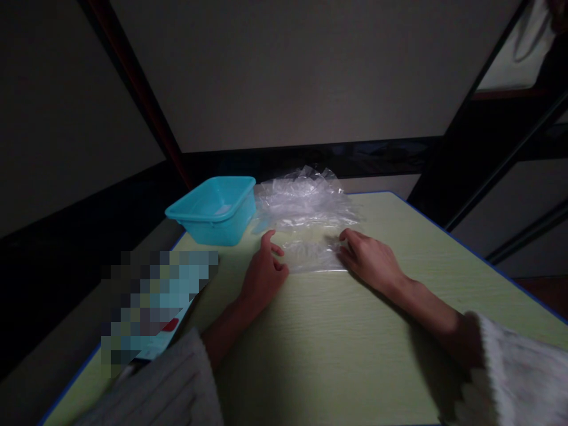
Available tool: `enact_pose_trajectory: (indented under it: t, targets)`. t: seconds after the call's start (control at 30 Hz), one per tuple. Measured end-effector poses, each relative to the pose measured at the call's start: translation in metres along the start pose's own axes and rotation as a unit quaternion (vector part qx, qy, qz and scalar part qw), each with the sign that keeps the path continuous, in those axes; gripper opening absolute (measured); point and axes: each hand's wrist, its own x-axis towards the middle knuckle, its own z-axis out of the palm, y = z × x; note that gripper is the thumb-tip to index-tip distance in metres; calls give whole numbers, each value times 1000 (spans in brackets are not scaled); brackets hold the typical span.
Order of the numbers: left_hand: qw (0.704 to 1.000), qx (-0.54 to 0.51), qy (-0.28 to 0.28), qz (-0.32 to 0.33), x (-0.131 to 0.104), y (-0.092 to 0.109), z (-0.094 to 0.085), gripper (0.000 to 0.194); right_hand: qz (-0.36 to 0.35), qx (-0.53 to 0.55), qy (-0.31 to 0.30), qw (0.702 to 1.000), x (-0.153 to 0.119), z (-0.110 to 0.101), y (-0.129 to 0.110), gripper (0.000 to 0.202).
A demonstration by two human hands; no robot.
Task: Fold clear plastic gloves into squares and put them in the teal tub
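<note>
A clear plastic bag [310,257] lies flat on the table between my two hands. My left hand [265,273] rests at the bag's left side, its fingers bent but apart and nothing gripped in them. On the other side, my right hand [371,260] lies palm down at the bag's right edge, thumb and fingers curved and spaced apart; its fingertips seem to touch the plastic. Just beyond, a loose pile of clear plastic bags [306,198] is heaped toward the back of the table.
A turquoise plastic basket [235,223] stands at the back left, with something pale inside. Nearer, a phone-like device [173,307] with a blurred-out screen leans at the left. The pale yellow-green table [346,349] has a blue edge; dark-framed panels rise behind it.
</note>
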Motion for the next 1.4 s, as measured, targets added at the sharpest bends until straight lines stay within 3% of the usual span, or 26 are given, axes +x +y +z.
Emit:
enact_pose_trajectory:
  t: [0.17,0.4,0.6,0.8,1.17,1.3,1.4]
  targets:
    - [1000,15,-5,17,-2,1,-2,62,-123,174,19,977,1,-11,17,8]
    - [998,57,2,26,0,0,-7,55,-222,254,-84,938,-1,-13,27,12]
    - [993,81,24,86,-2,-2,-12,50,-244,280,-118,921,-2,-15,24,15]
    - [964,136,-67,219,-16,3,-9,50,-236,291,-145,916,-6,-20,20,12]
    - [935,281,-66,208,-7,0,-17,49,-318,325,-179,872,-24,-28,-17,18]
    - [936,243,-48,248,-12,0,-13,41,-346,324,-176,863,-28,-29,-23,22]
    - [936,185,-76,288,-19,6,-6,34,-308,336,-131,880,-24,-29,-14,19]
